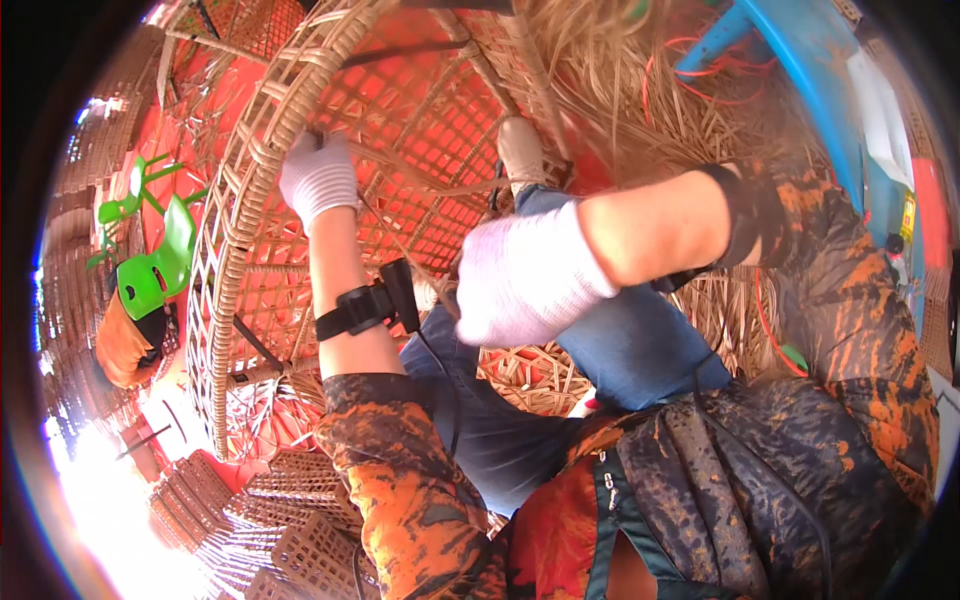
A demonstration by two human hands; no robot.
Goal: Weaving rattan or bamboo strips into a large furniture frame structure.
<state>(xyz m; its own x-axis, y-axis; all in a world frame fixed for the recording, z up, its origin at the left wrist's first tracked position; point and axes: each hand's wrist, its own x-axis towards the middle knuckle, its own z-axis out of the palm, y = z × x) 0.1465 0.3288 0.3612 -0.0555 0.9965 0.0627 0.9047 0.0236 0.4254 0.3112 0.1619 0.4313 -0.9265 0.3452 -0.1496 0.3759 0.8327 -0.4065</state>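
A large open-weave rattan frame (pixel 240 215) with a thick wrapped rim stands tilted in front of me and to the left. My left hand (pixel 318 178), in a white knit glove, is closed against the inner side of that rim; its fingertips and what they grip are hidden. A thin rattan strip (pixel 395 235) runs from near the left hand down to my right hand (pixel 535 275). The right hand, also gloved, is closed in a fist around the strip's lower end, above my knees, and slightly blurred.
Loose rattan strips (pixel 610 120) lie heaped at the far right and under my legs. A blue plastic chair (pixel 800 60) stands there. Green plastic chairs (pixel 160 260) are at the left. Woven rattan pieces (pixel 290 530) are stacked at the lower left. The floor (pixel 385 25) is red.
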